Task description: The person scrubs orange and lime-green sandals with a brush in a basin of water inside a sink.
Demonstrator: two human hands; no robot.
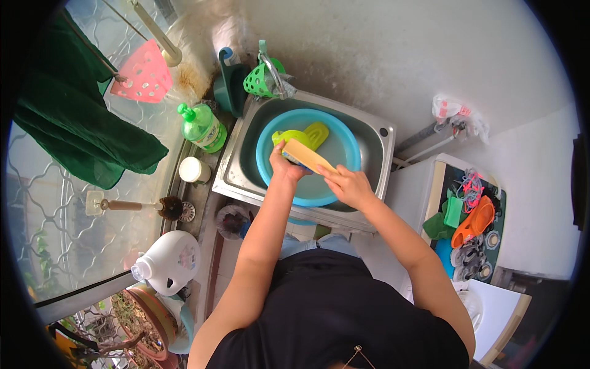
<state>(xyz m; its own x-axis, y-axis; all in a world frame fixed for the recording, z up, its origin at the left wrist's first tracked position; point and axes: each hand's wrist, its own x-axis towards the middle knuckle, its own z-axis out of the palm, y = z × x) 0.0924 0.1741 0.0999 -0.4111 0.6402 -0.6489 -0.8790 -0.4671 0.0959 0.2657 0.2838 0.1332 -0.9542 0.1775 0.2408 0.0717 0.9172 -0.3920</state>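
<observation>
Two hands over a steel sink (pixel 381 144), left hand (pixel 284 165) and right hand (pixel 349 184) both closed on a flat yellow board (pixel 307 156), board tilted above a blue basin (pixel 344 147), green scoop (pixel 301 135) in the basin, green bottle (pixel 203 127) beside the sink

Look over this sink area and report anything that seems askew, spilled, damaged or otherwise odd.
The white detergent jug lies tipped on its side on the ledge left of the sink, spout pointing left, cap on; no spill shows. A brown rust-like stain marks the wall beside the pink basket. Both hands, left hand and right hand, grip a yellow board over the blue basin normally.
</observation>
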